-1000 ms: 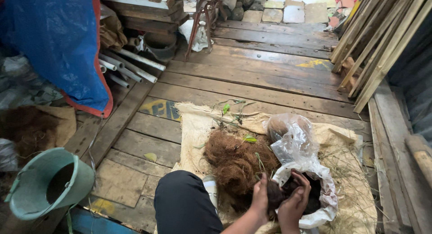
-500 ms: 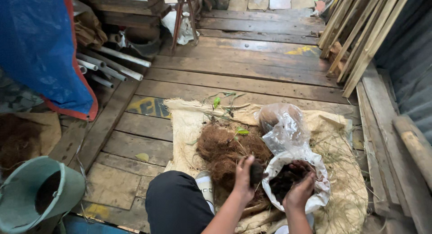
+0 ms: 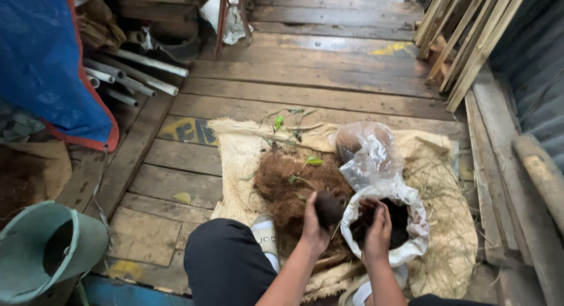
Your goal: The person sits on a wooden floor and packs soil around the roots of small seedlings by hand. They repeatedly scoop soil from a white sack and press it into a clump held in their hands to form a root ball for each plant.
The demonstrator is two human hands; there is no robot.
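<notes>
On the sack mat (image 3: pixel 235 159), the fibre heap (image 3: pixel 288 182) lies left of the plastic bag (image 3: pixel 388 223); a bucket (image 3: pixel 47 250) sits off its left edge.

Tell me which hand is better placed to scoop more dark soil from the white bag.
Probably the right hand: it is already in the mouth of the white bag, on the dark soil. The left hand is outside the bag, holding a dark clump over the brown fibre pile.
</notes>
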